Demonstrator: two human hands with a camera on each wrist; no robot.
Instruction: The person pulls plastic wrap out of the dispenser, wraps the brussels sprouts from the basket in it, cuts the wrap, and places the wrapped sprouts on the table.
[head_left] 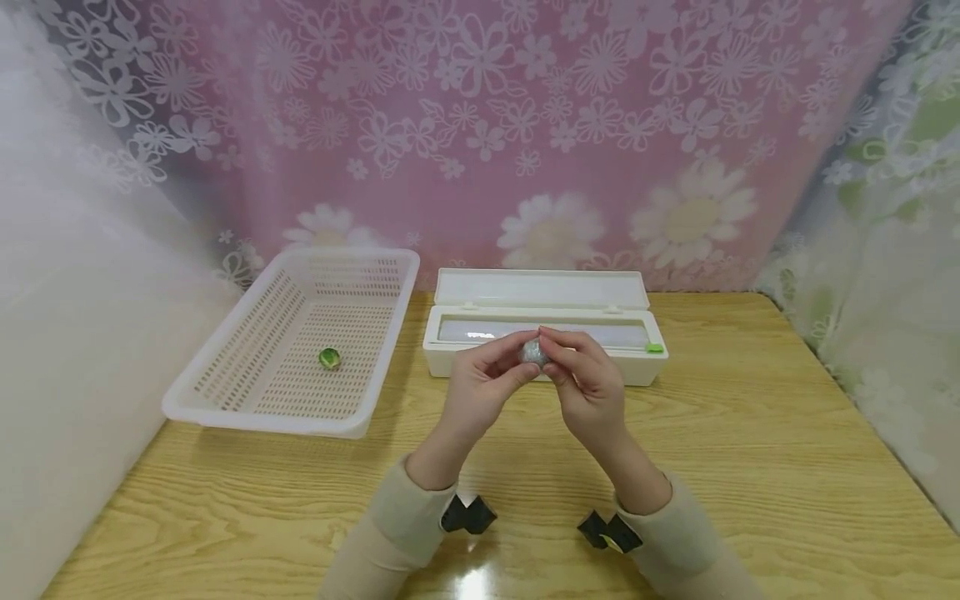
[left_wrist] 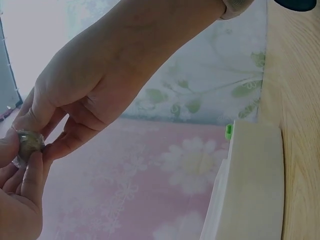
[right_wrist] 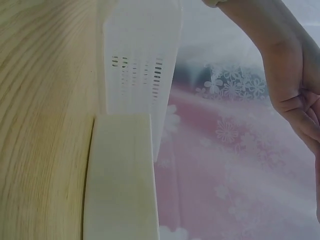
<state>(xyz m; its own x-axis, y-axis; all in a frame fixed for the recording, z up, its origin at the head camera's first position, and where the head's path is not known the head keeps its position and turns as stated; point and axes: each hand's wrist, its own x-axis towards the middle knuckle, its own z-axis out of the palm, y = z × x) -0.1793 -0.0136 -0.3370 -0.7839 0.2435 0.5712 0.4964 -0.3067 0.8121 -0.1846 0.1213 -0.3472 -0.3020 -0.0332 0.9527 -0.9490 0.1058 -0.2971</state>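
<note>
A small round Brussels sprout wrapped in clear film (head_left: 534,353) is pinched between both hands, in front of the white box. My left hand (head_left: 480,379) holds it from the left with thumb and fingers. From the other side my right hand (head_left: 592,383) grips it with curled fingertips. Greenish colour shows through the shiny film around the sprout (left_wrist: 29,144) in the left wrist view. The right wrist view shows part of the left hand (right_wrist: 300,112), while the sprout is outside it. A bare Brussels sprout (head_left: 329,358) lies in the white basket.
The white perforated basket (head_left: 390,350) stands at the left on the wooden table (head_left: 750,433). Behind the hands is a white cling film box (head_left: 442,360), lid (head_left: 540,287) raised, with a film roll inside and a green slider (head_left: 655,348) at its right end. Floral curtains surround the table.
</note>
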